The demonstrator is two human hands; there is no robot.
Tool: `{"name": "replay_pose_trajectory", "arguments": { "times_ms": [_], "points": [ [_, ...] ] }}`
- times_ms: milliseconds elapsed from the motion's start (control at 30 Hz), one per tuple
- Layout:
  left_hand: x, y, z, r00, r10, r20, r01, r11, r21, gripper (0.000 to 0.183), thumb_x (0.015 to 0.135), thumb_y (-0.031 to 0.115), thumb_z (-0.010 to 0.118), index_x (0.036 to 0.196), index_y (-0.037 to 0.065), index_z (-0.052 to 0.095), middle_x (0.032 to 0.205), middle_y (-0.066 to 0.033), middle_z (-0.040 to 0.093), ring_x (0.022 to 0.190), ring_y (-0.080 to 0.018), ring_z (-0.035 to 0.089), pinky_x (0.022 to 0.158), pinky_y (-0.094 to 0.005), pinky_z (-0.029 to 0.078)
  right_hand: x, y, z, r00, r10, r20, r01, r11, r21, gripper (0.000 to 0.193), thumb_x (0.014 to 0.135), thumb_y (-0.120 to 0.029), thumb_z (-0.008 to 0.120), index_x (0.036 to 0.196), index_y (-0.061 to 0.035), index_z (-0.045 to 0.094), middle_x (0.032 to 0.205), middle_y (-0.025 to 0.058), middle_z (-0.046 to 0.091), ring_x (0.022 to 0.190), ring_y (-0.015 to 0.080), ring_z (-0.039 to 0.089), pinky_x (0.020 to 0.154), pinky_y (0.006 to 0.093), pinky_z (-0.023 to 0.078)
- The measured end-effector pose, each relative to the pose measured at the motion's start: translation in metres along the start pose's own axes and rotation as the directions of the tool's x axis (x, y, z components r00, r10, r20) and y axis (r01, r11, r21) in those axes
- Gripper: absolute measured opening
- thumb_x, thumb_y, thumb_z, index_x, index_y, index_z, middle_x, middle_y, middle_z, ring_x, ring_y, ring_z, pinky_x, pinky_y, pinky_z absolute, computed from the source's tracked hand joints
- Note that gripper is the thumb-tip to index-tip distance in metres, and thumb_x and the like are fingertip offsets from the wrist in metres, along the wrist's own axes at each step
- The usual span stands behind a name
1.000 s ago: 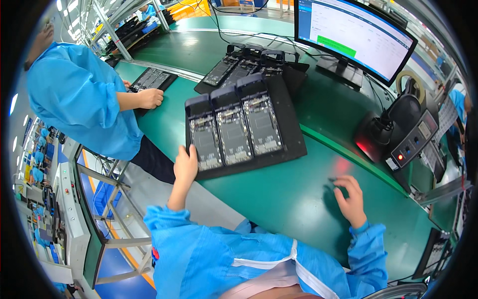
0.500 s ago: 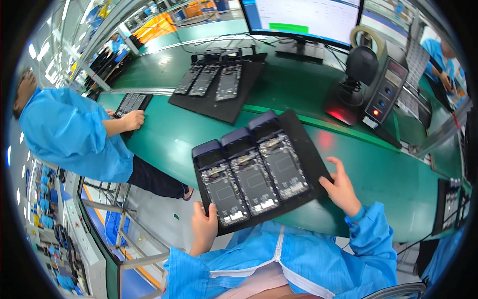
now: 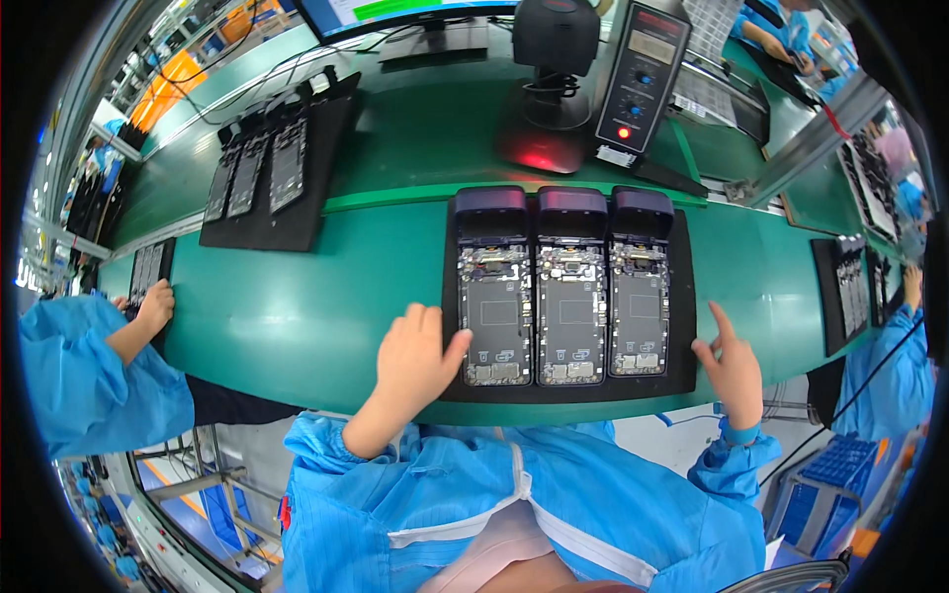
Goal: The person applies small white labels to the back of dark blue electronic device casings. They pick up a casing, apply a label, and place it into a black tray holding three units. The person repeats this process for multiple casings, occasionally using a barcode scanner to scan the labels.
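A black board point(image 3: 682, 346) lies flat on the green bench in front of me. Three opened smartphones point(image 3: 497, 311) stand side by side on it, their circuit boards and batteries bare and a dark purple piece raised at the far end of each. At the board's left edge is my left hand point(image 3: 413, 358), thumb apart from the fingers and reaching toward the nearest phone. Beside the right edge my right hand point(image 3: 733, 371) has its index finger stretched out and its thumb close to the board. Neither hand is wrapped round anything.
Another black board with phones point(image 3: 262, 232) lies at the back left. A scanner on a stand point(image 3: 554, 89) casts red light next to a control box point(image 3: 643, 94) with knobs. A monitor point(image 3: 395, 12) stands behind. Co-workers sit at left point(image 3: 89, 356) and right.
The board with three phones has come down from a tilted, hand-held position to lie squarely on the bench. Both hands have loosened from its edges. My view has turned to the right.
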State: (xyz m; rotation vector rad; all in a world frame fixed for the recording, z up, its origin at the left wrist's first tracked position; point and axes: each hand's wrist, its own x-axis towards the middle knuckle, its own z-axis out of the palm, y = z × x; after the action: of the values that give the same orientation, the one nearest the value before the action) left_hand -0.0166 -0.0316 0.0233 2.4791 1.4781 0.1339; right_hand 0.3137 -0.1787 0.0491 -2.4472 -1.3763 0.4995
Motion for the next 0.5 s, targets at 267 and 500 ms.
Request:
{"name": "replay_pose_trajectory", "arguments": {
  "times_ms": [267, 500],
  "points": [
    [0.025, 0.007, 0.037, 0.991, 0.013, -0.131, -0.130, -0.058, -0.990, 0.069, 0.076, -0.002, 0.044, 0.135, 0.003, 0.008, 0.136, -0.0195, 0.014, 0.128, -0.0285, 0.013, 0.105, -0.0362, 0.008, 0.047, -0.008, 0.040, 0.975, -0.013, -0.222, 0.105, 0.908, 0.406, 0.047, 0.075, -0.019, 0.059, 0.119, -0.0104, 0.043, 0.111, 0.0153, 0.043, 0.104, 0.0305, 0.040, 0.090, 0.0371, 0.033],
    [0.044, 0.012, 0.020, 0.990, -0.084, 0.112, 0.074, -0.362, -0.929, 0.060, 0.080, 0.000, 0.041, 0.133, 0.000, 0.014, 0.129, -0.0196, 0.031, 0.121, -0.0244, 0.031, 0.100, -0.0328, 0.024, 0.075, -0.016, 0.019, 0.998, -0.025, -0.051, 0.040, 0.945, 0.324, 0.057, 0.074, -0.029, 0.062, 0.122, -0.0097, 0.040, 0.104, 0.0178, 0.047, 0.092, 0.0294, 0.049, 0.080, 0.0360, 0.041]
  ]
}}
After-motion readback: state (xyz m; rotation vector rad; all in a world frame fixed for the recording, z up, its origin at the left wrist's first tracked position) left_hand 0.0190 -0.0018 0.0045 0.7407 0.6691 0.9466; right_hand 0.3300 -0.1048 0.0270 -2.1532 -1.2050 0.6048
